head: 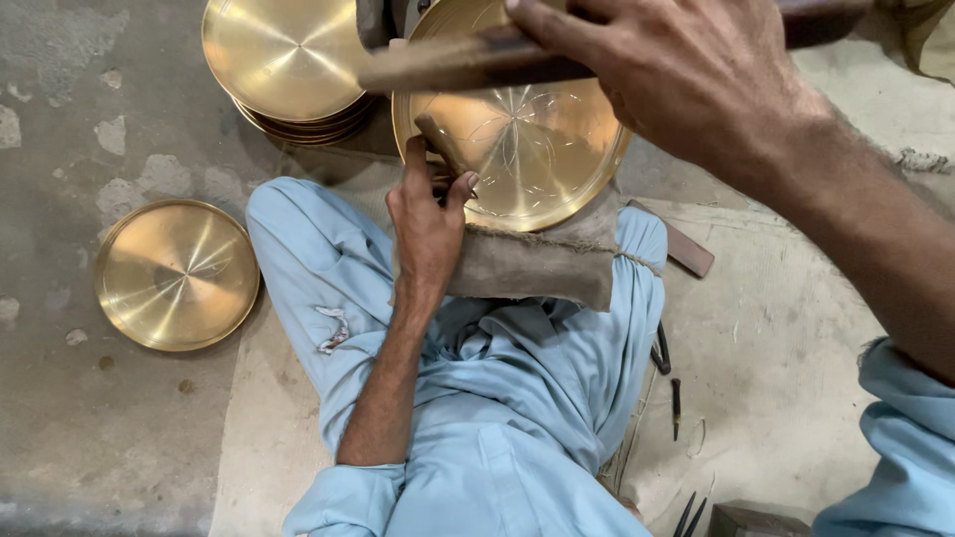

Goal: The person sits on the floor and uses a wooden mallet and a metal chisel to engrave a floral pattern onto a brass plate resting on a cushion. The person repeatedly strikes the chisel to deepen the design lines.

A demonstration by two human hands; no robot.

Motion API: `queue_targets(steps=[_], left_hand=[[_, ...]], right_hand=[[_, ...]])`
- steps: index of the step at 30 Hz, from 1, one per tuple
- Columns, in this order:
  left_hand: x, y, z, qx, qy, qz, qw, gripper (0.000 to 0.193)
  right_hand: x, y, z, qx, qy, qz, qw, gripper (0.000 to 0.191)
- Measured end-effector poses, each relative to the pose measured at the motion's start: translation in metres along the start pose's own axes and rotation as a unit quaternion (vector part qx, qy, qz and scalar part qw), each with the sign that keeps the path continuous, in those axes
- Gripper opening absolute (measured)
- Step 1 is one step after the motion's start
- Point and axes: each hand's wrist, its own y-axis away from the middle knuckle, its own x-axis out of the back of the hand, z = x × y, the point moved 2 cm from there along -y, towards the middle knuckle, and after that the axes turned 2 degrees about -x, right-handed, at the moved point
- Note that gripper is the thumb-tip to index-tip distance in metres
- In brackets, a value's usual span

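Brass plate (pixel 527 149) is propped on a padded, cloth-wrapped block (pixel 537 261) across the lap, tilted up toward the camera, with fine engraved lines radiating from its centre. Only one view to go on, the head camera looking straight down.

Left hand (pixel 428 214) is curled around a short chisel-like punch (pixel 443 139), thumb and fingers pinched shut on it, the tip set against the plate's left inner face. Right hand (pixel 686 75) is raised close to the lens, closed around a wooden mallet handle (pixel 468 62) that crosses above the plate.

Handling-wise, the plate is judged stiff and fairly heavy for its thinness, and slick from the polish, so it is probably best gripped by the raised rim rather than the flat face, which looks easily scratched or smudged.

More plates are seen around: a stack (pixel 288 65) at upper left, a single one (pixel 177 273) on the concrete floor (pixel 60 418). Small dark hand tools (pixel 668 373) are laid on the mat (pixel 776 348) to the right.
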Motion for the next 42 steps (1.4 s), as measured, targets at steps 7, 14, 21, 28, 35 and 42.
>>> queue_targets(steps=[7,14,21,28,35,42], left_hand=[[-0.002,0.003,0.001,0.05,0.098,-0.033,0.993,0.051],[0.001,0.001,0.006,0.07,0.123,-0.034,0.989,0.046],[0.001,0.001,0.003,0.083,0.106,-0.046,0.99,0.046],[0.0,0.002,0.003,0.074,0.109,-0.041,0.99,0.048],[-0.001,0.0,0.003,0.08,0.112,-0.042,0.99,0.049],[-0.005,0.002,0.0,0.055,0.102,-0.023,0.993,0.055]], right_hand=[[-0.002,-0.002,-0.002,-0.002,-0.034,-0.096,0.995,0.043],[0.008,0.006,0.0,-0.011,-0.075,-0.014,0.997,0.053],[0.007,0.015,0.006,0.008,0.004,-0.002,1.0,0.06],[0.012,0.011,0.006,0.002,-0.018,-0.04,0.999,0.052],[0.007,-0.001,0.004,0.004,-0.039,-0.014,0.999,0.049],[0.001,-0.004,-0.001,-0.02,-0.04,-0.034,0.998,0.05]])
